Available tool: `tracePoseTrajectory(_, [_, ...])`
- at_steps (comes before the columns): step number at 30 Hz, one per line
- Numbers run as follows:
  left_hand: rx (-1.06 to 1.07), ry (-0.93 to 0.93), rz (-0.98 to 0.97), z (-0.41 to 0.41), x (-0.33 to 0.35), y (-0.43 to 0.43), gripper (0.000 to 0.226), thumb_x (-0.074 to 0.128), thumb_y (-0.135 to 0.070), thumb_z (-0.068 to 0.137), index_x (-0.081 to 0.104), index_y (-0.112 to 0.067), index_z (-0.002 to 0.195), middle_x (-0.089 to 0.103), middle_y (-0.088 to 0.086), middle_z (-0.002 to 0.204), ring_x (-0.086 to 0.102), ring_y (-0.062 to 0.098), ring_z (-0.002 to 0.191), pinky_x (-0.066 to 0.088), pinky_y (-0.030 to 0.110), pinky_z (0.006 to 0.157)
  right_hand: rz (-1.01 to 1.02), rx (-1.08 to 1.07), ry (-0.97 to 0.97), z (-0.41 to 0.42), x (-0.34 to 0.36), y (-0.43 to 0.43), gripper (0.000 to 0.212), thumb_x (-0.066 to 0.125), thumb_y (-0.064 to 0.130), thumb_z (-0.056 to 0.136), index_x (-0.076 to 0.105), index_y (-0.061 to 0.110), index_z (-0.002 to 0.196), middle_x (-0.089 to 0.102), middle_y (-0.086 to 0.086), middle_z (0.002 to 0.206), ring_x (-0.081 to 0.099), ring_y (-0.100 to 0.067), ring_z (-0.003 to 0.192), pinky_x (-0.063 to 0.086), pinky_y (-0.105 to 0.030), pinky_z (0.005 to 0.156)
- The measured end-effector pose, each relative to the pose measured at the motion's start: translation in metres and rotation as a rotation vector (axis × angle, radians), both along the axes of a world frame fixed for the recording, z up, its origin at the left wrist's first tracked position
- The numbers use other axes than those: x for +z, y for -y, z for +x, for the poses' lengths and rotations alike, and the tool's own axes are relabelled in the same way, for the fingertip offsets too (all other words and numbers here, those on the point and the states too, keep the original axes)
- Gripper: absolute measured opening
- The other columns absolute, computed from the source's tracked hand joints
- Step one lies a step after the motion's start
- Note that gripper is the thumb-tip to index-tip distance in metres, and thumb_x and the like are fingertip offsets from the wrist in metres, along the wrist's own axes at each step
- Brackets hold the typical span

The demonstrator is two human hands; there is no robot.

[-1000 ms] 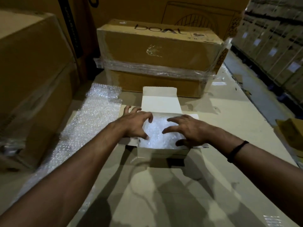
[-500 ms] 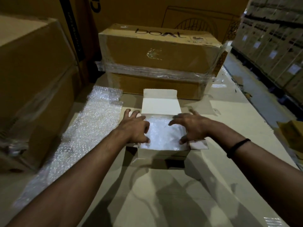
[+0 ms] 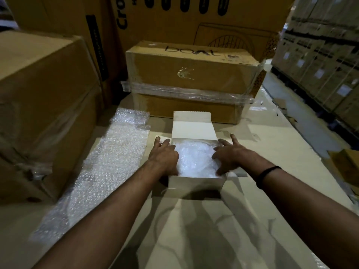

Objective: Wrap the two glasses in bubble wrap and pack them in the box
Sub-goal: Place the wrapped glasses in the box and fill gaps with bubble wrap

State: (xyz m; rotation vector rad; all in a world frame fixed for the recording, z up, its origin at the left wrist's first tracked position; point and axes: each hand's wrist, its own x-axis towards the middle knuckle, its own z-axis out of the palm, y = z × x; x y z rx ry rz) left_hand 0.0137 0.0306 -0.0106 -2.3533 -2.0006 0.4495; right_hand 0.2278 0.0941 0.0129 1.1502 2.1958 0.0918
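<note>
One bubble wrap sheet (image 3: pixel 108 164) is lying on the counter (image 3: pixel 272 152). The left hand (image 3: pixel 164 158), fingers straight and apart, is resting on the left rim of one open box (image 3: pixel 196 184). The box is lying lengthwise away from the person and holding a wrapped bundle (image 3: pixel 194 160). The right hand (image 3: pixel 229 156), fingers spread, is touching the right rim.

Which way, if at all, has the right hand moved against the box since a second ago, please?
Yes. The right hand drew rightward, toward the box's right wall.
</note>
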Motion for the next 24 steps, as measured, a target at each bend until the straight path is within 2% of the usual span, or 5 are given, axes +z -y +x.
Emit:
tracePoseTrajectory(4, [0.063,0.386,0.212,-0.023,0.013,0.024,0.026,0.064,-0.041,0.087,0.069,-0.032,0.111,0.038,-0.004,0.153,0.021,0.020,0.145,0.006,0.047,0.114,0.049,-0.030,-0.204,0.001,0.019,0.023,0.069,0.062,0.047,0.089,0.032,0.030,0.149,0.024,0.000,0.160,0.010,-0.022,0.149,0.002,-0.055,0.118])
tracePoseTrajectory(7, [0.204,0.687,0.562,-0.056,0.001,0.062,0.016,0.068,-0.025,0.086,0.072,-0.027,0.102,0.060,-0.003,0.131,0.046,0.021,0.125,0.024,0.038,0.101,0.157,0.083,-0.629,-0.007,0.018,0.062,0.055,0.061,0.032,0.092,0.044,0.024,0.144,0.041,0.000,0.152,0.036,-0.020,0.139,0.027,-0.034,0.113])
tracePoseTrajectory(10, [0.443,0.657,0.613,-0.093,-0.025,0.106,0.019,0.073,-0.024,0.082,0.074,-0.023,0.101,0.067,0.002,0.116,0.055,0.030,0.109,0.037,0.040,0.089,0.150,0.063,-0.987,-0.030,-0.007,0.114,0.035,0.060,0.029,0.092,0.060,0.024,0.126,0.061,0.004,0.130,0.055,-0.018,0.117,0.041,-0.032,0.097])
tracePoseTrajectory(16, [0.698,0.286,0.241,-0.137,-0.056,0.156,0.031,0.065,-0.047,0.081,0.071,-0.033,0.107,0.062,0.004,0.121,0.053,0.031,0.114,0.040,0.038,0.096,0.019,-0.165,-0.939,-0.082,-0.084,0.160,0.036,0.053,0.043,0.088,0.059,0.031,0.122,0.059,0.006,0.118,0.058,-0.019,0.108,0.045,-0.030,0.086])
tracePoseTrajectory(24, [0.637,0.539,0.263,-0.135,-0.052,0.158,0.012,0.066,-0.031,0.085,0.075,-0.026,0.092,0.072,0.003,0.097,0.066,0.027,0.093,0.047,0.029,0.070,0.010,-0.278,-0.882,-0.137,-0.097,0.192,0.054,0.051,0.067,0.084,0.060,0.025,0.119,0.060,-0.003,0.123,0.057,-0.025,0.112,0.044,-0.032,0.089])
